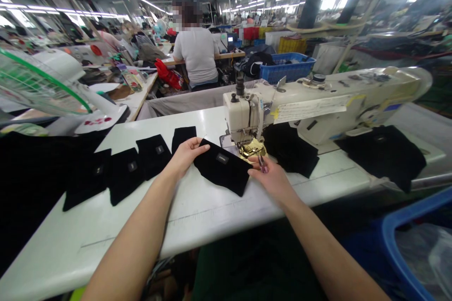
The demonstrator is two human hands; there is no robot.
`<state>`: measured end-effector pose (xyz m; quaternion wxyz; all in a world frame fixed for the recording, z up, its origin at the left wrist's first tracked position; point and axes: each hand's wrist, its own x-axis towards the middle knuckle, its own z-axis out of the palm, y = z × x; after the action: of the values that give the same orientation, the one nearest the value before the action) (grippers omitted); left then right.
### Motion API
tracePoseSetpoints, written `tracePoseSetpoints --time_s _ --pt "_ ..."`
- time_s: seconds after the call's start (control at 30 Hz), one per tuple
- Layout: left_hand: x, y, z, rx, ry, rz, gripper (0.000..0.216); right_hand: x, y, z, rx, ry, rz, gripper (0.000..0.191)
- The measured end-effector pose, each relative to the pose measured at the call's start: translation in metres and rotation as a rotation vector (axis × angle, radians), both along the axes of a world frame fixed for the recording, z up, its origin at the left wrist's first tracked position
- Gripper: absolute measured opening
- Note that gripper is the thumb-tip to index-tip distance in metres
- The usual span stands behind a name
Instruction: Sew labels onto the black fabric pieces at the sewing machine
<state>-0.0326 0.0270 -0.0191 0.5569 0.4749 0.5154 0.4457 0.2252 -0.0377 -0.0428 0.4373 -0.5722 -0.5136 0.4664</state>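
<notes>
A black fabric piece (226, 171) with a small dark label is stretched between both hands, just in front of the sewing machine (243, 115). My left hand (189, 153) pinches its upper left corner. At its right end, my right hand (270, 174) grips the edge, and a small pointed metal tool (262, 163) also sits among those fingers; its exact kind is unclear. The machine's needle area and gold-coloured plate (252, 149) lie right behind the right fingertips. To the left, several similar labelled black pieces (127, 174) lie in a row on the white table (197, 223).
More black fabric (291, 150) lies under the machine arm, and another dark piece (384, 153) rests at the right. A blue bin (391, 230) stands low at the right front. A fan (45, 84) is at the left. Beyond the table, a person (196, 54) sits facing away.
</notes>
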Motion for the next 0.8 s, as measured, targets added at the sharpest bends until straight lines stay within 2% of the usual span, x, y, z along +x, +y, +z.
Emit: tracePoseSetpoints --time_s 0.17,0.37,0.8 --pt "0.0017 -0.0004 0.0017 -0.004 0.008 0.001 0.038 -0.0001 -0.0006 0.0006 -0.03 0.06 -0.017 0.043" --pt "0.0012 -0.0006 0.0033 0.014 0.051 0.015 0.034 -0.0033 -0.001 0.0023 -0.051 0.063 -0.035 0.034" --pt "-0.0012 0.0003 0.0033 -0.029 0.01 0.09 0.033 -0.0038 0.0016 -0.006 -0.012 -0.001 -0.056 0.032"
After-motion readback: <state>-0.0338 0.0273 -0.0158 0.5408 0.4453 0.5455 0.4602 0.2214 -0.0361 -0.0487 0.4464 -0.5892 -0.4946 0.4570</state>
